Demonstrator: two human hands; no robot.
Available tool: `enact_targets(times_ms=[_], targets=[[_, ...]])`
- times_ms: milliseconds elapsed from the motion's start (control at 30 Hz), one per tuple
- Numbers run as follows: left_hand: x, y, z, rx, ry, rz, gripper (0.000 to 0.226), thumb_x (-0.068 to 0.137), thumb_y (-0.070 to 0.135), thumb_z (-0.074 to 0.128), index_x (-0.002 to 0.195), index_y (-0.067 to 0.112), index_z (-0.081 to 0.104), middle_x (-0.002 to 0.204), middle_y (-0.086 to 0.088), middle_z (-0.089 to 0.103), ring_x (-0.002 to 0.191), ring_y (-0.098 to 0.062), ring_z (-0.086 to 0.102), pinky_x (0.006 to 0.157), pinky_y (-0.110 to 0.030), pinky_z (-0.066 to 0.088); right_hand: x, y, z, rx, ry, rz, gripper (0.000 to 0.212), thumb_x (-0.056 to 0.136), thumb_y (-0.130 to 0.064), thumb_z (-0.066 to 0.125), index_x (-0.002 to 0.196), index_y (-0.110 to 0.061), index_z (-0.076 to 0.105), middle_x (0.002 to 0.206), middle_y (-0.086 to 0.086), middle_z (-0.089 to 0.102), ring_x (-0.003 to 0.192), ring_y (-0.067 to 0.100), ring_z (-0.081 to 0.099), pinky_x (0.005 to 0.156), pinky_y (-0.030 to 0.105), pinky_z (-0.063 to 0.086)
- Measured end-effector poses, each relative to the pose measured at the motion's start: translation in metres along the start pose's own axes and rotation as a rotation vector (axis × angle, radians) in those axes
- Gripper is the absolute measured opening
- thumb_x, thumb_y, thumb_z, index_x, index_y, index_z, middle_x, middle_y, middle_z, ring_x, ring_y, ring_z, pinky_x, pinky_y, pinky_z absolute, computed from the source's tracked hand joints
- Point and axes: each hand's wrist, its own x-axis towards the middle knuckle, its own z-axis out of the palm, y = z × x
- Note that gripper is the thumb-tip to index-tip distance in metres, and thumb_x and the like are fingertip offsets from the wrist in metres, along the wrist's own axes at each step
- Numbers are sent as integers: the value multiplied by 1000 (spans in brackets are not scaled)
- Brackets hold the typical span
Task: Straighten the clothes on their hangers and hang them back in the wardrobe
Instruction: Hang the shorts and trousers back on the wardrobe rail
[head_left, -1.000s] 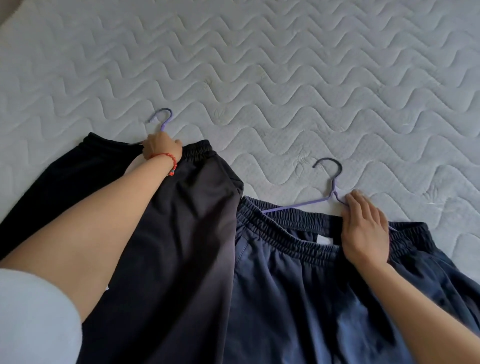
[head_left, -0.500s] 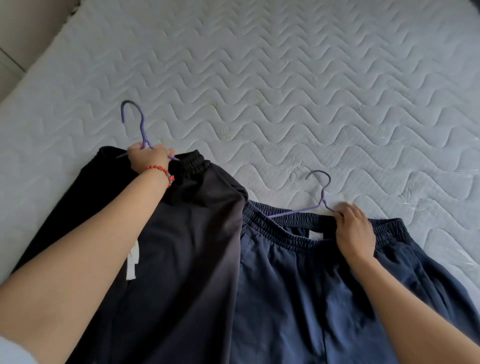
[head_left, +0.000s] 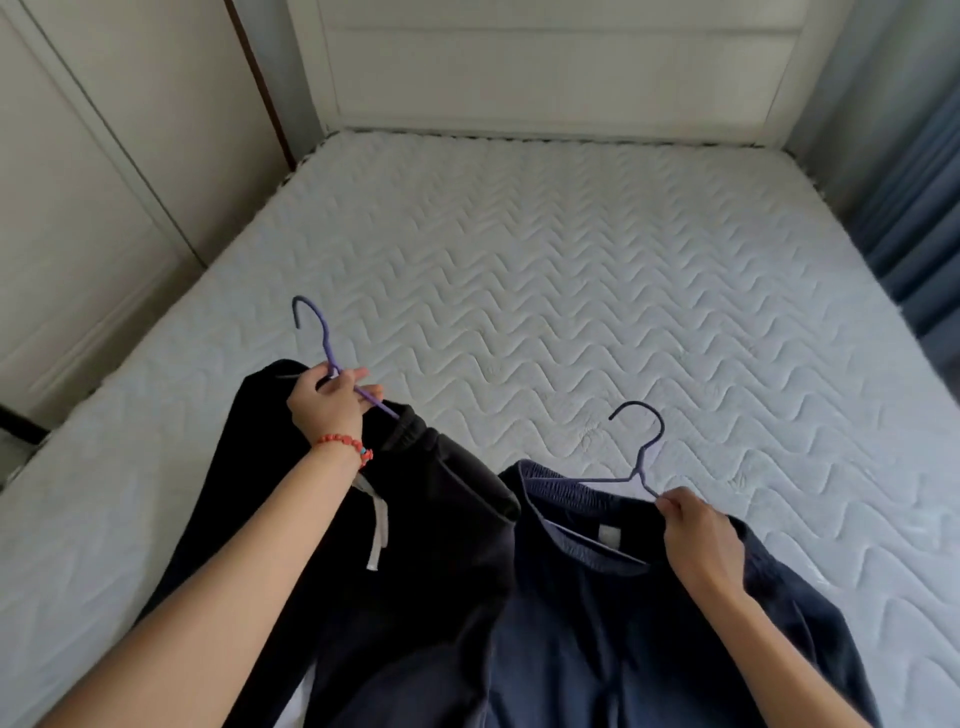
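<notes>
Black trousers (head_left: 415, 545) with a white drawstring hang on a purple hanger (head_left: 322, 343), lifted at the waistband above the mattress. My left hand (head_left: 327, 405), with a red bead bracelet on the wrist, is shut on that hanger just below its hook. To the right, navy trousers (head_left: 597, 623) hang on a second purple hanger (head_left: 641, 457). My right hand (head_left: 696, 535) grips this hanger's right shoulder at the waistband. Both garments trail down toward me, their legs out of frame.
A white quilted mattress (head_left: 571, 291) fills the middle. A white headboard (head_left: 545, 67) stands at its far end. White panelled wardrobe doors (head_left: 104, 171) line the left side, and blue curtains (head_left: 924, 208) hang at the right.
Both hands have raised their hangers off the mattress, lifting the waistbands. My view has tilted up, now showing the headboard, doors and curtains.
</notes>
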Motion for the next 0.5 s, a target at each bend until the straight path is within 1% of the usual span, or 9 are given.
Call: enact_targets(times_ms=[67,167,200,267,300,333,400,467,500], targets=[[-8,33,-12,0,-17,-8,26,85,-8,48,111,-9,51,74,-16,61,33,-12,55,44,-23,53,-18,-22,-29,21,-27,-2,20,95,-20,41,94,-18,61,99,8,67,89,28,58,63,31,33],[-20,81,-35,50,-51,17,25,86,-6,49,108,-15,52,76,-17,63,31,-11,53,43,-21,50,-44,-52,-72,45,-52,-55,18,94,-21,42,88,-21,59,92,6,66,76,24,51,61,31,37],[-28,98,-44,68,-64,32,20,86,-5,49,104,-15,55,79,-20,63,31,-10,52,42,-20,50,-53,-62,-86,62,-57,-76,17,94,-21,43,87,-20,59,89,5,64,75,23,50,62,31,38],[-46,128,-63,103,-75,62,9,87,-4,49,85,-8,58,84,-22,62,29,-8,50,40,-19,49,-69,-81,-112,117,-73,-103,17,94,-21,46,87,-17,61,83,4,62,74,23,52,61,31,38],[-55,142,-74,114,-72,74,12,88,-4,50,78,-3,57,85,-22,62,28,-7,50,39,-18,49,-77,-90,-124,153,-88,-113,18,93,-22,47,87,-14,63,81,4,61,74,24,53,61,31,38],[-64,153,-87,119,-66,82,13,88,-3,50,77,-1,56,86,-21,62,28,-7,50,39,-18,49,-84,-100,-135,189,-115,-123,18,92,-22,49,86,-13,64,77,4,61,73,23,54,61,30,38],[-82,175,-115,125,-60,80,7,89,-2,51,90,-2,58,90,-22,62,28,-7,50,38,-17,49,-98,-120,-154,286,-208,-157,18,90,-19,54,78,-9,63,65,1,57,63,19,52,58,28,38],[-99,191,-147,133,-37,65,18,90,0,51,105,-7,57,95,-24,61,27,-7,49,37,-16,48,-119,-140,-167,390,-392,-158,18,88,-13,56,71,-7,60,55,1,50,46,12,43,45,21,35],[-110,198,-163,134,-19,53,23,90,0,51,110,-10,55,97,-24,61,27,-8,49,36,-16,47,-133,-148,-171,430,-513,-139,17,89,-11,54,72,-7,57,54,2,47,41,11,38,39,18,31]])
